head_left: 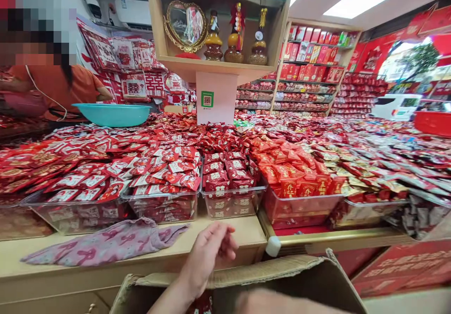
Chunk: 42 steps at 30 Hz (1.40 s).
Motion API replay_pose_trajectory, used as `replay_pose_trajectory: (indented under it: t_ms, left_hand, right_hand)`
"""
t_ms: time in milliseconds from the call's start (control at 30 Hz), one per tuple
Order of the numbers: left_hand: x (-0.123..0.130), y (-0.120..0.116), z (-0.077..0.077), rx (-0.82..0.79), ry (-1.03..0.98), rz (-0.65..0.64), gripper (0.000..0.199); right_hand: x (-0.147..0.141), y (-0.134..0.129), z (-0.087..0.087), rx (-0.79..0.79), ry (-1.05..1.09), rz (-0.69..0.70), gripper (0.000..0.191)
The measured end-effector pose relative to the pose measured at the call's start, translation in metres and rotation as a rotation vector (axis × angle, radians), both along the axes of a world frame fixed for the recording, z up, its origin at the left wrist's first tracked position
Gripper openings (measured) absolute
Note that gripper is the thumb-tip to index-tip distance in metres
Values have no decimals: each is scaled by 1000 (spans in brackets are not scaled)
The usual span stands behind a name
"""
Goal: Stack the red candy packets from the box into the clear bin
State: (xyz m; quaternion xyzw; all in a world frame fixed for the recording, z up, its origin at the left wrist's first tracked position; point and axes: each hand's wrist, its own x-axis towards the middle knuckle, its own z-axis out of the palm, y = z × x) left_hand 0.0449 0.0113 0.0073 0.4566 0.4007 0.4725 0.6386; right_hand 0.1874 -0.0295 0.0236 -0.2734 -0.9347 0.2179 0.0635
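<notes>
My left hand (207, 249) is raised over the near edge of an open cardboard box (268, 271), its fingers loosely curled and a little apart. Nothing shows between them. Low in the view, my right hand (260, 301) is smeared by motion above the box, and its fingers cannot be made out. Below my left wrist, part of a dark red packet (204, 303) shows inside the box. Just beyond my left hand stands a clear plastic bin (230, 206) filled with dark red candy packets (230, 168). A pink patterned cloth (112, 243) lies on the counter to the left.
More clear bins hold red-and-white packets (169, 168) and bright red packets (299, 168). A turquoise basin (112, 115) rests on the heap at back left, near a person in an orange top (66, 93). A display cabinet (218, 65) with bottles rises in the middle.
</notes>
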Motion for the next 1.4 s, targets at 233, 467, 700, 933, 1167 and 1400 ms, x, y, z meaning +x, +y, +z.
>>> replay_pose_trajectory:
  t_ms: [233,467,700,933,1167,1400]
  left_hand:
    - [-1,-4,4,176,28,82,49]
    - [7,3,0,45,2,141,40]
    - [7,4,4,-104,-236,218,42]
    - [5,5,4,-87,-274,216,36]
    - [5,5,2,12,-127,147,21]
    - [4,6,2,-160,-256,168,24]
  right_hand:
    - [8,62,16,-247,602,-575,9]
    - [-2,64,-20,-671,1000,-650,31]
    - [-3,57,-17,-767,1206,-639,35]
    - [-10,54,-26,-768,1380,-680,31]
    - [-6,53,-27,-847,1311,-631,30]
    - [-8,50,-28,-830,1303,-669,27]
